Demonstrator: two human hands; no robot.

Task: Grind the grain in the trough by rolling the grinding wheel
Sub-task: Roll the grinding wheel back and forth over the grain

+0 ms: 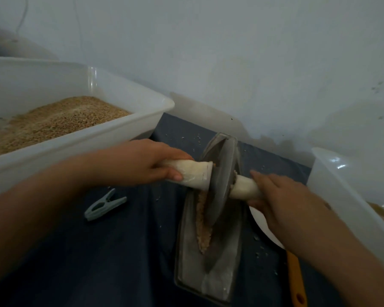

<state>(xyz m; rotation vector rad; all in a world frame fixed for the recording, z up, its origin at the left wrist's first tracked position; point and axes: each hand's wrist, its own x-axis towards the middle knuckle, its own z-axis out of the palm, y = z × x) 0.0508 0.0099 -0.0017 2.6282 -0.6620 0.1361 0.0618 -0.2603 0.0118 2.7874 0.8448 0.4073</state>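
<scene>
In the trough [208, 251], the wheel [222, 180] looks heavy and rigid; your left hand [142, 162] and right hand [282, 200] wrap fingers round its axle [195, 177] ends; hold there.

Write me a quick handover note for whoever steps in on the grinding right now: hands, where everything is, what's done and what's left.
Left hand: grips the wheel's left handle.
Right hand: grips the right handle.
The grinding wheel stands in the trough, towards its far end.
Grain lies along the groove, partly crushed by the look of it.
Left to do: roll the wheel along the groove until the grain looks fine.
</scene>
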